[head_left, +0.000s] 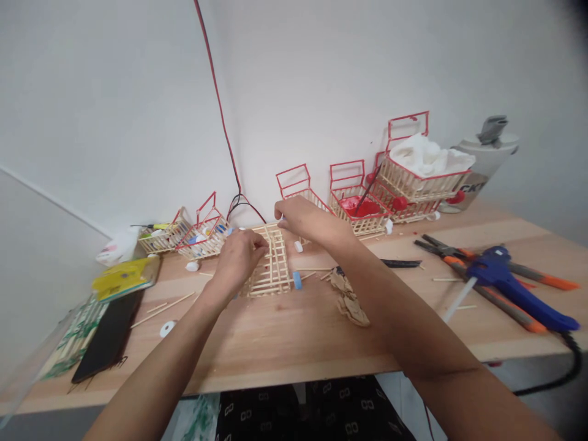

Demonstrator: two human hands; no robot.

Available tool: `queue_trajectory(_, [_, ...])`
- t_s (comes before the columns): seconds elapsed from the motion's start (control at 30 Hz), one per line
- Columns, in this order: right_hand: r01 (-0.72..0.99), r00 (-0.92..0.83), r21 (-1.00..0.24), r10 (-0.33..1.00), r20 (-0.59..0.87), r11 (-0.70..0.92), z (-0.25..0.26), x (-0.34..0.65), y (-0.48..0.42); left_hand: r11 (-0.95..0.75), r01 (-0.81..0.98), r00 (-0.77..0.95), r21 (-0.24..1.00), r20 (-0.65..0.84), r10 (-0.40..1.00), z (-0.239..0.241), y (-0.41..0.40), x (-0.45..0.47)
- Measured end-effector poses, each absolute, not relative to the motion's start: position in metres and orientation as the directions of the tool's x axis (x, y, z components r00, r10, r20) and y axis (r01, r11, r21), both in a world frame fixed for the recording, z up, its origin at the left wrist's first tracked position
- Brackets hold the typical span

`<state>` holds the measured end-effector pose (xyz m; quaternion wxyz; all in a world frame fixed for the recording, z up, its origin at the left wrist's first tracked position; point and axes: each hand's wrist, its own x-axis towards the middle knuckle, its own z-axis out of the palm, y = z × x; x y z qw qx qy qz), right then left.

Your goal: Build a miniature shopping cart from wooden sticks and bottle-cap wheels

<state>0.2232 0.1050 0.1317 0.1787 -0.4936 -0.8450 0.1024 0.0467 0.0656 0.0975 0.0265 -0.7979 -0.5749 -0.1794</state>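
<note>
A cart-like frame of thin wooden sticks (pixel 271 272) lies on the table in front of me, with a blue bottle cap (pixel 297 280) at its right front corner. My left hand (pixel 239 254) is over the frame's left side, thumb and fingers pinched together; whatever is between them is too small to name. At the frame's far right corner, my right hand (pixel 303 219) has its fingers curled down, with a small pale bit by the fingertips. A white cap (pixel 298 246) shows below that hand. Behind it stands a stick basket with a red handle (pixel 294 177), partly hidden.
More red-trimmed stick baskets (pixel 206 239) line the wall, one holding red paint (pixel 361 206). To the right lie a blue glue gun (pixel 519 282) and orange-handled pliers (pixel 459 263). Crumpled brown paper (pixel 350 300), loose sticks (pixel 165 308) and a black phone-like slab (pixel 108 337) also lie here.
</note>
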Motion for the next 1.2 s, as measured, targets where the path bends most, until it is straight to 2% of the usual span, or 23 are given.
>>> queue_trajectory(0.27, [0.813, -0.44, -0.348, 0.884, 0.161, 0.468, 0.137, 0.222, 0.101, -0.422, 0.881, 0.342, 0.215, 0.327, 0.881, 0.094, 0.068, 0.038])
queue_trajectory(0.5, [0.808, -0.435, -0.362, 0.885, 0.163, 0.464, 0.136, 0.221, 0.102, -0.407, 0.883, 0.335, 0.232, 0.295, 0.895, 0.1, 0.065, 0.04])
queue_trajectory(0.67, [0.797, -0.44, -0.369, 0.878, 0.19, 0.479, 0.13, 0.222, 0.108, -0.42, 0.872, 0.313, 0.25, 0.375, 0.873, 0.1, 0.059, 0.034])
queue_trajectory(0.8, [0.786, -0.449, -0.368, 0.868, 0.213, 0.497, 0.128, 0.223, 0.108, -0.455, 0.868, 0.342, 0.2, 0.422, 0.839, 0.101, 0.054, 0.029])
queue_trajectory(1.0, [0.792, -0.469, -0.318, 0.853, 0.228, 0.521, 0.129, 0.223, 0.105, -0.498, 0.849, 0.417, 0.179, 0.353, 0.837, 0.103, 0.054, 0.032])
queue_trajectory(1.2, [0.791, -0.432, -0.385, 0.88, 0.2, 0.476, 0.133, 0.223, 0.1, -0.548, 0.81, 0.477, 0.211, 0.309, 0.823, 0.1, 0.063, 0.025])
